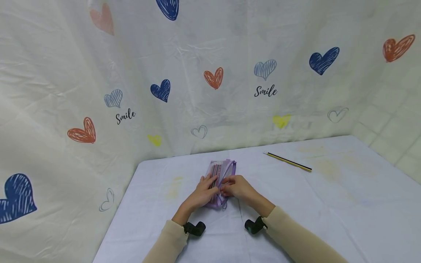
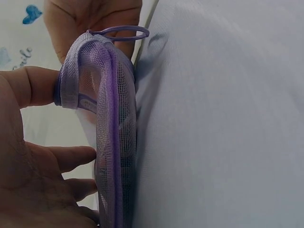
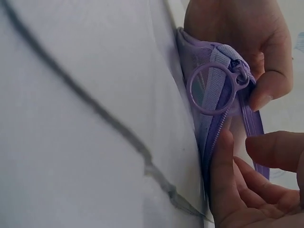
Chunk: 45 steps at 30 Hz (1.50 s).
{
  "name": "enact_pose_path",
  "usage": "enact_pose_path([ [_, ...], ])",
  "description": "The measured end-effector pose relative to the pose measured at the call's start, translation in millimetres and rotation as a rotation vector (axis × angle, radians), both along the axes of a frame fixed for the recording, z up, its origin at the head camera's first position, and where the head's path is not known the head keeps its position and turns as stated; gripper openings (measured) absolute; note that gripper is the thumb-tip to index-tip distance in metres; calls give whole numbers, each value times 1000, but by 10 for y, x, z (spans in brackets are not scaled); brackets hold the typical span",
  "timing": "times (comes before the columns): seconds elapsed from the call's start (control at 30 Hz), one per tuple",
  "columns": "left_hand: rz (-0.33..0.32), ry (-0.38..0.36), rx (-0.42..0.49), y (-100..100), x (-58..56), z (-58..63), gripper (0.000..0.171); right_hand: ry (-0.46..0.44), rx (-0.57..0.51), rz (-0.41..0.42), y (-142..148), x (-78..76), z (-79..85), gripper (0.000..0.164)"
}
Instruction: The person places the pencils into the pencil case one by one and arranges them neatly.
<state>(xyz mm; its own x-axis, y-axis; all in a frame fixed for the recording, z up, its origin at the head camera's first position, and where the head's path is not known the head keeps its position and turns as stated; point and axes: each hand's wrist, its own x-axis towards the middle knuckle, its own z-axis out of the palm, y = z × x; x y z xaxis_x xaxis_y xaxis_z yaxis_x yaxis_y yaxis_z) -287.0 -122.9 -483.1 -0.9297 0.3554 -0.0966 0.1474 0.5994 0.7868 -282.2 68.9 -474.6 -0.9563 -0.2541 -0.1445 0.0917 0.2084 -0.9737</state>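
Note:
A see-through mesh pencil pouch with purple trim lies on the white table, several pencils visible inside it. My left hand rests on the pouch with its fingers stretched over the mesh. Its thumb presses the trim beside the zipper, as the left wrist view shows. On the other side, my right hand pinches the trim along the parted zipper, some fingertips within the gap. A purple ring pull hangs from the slider at the near end, close to the left thumb.
Farther right, a black pencil and a yellow pencil lie side by side on the table. Behind the table's back edge hangs a white curtain printed with hearts. Each wrist carries a small black camera.

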Motion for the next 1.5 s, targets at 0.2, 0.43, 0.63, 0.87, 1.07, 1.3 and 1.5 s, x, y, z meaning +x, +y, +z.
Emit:
enact_pose_path([
  [0.2,-6,5,2,3,5,4,76,-65,-112,71,39,-20,14,36],
  [0.43,-5,7,8,0,3,5,76,-144,-203,139,86,-43,5,46],
  [0.63,-3,12,9,7,11,9,78,-185,-270,178,107,-37,8,53],
  [0.87,0,-1,9,9,0,2,76,-189,-254,148,131,-52,20,50],
  [1.07,17,-10,17,19,-15,-14,78,-134,-192,96,248,-124,34,45],
  [1.3,21,-17,12,4,-19,-3,78,1,-57,120,523,-175,76,48],
  [1.5,8,-5,32,30,26,45,80,150,117,162,849,-178,99,51],
])
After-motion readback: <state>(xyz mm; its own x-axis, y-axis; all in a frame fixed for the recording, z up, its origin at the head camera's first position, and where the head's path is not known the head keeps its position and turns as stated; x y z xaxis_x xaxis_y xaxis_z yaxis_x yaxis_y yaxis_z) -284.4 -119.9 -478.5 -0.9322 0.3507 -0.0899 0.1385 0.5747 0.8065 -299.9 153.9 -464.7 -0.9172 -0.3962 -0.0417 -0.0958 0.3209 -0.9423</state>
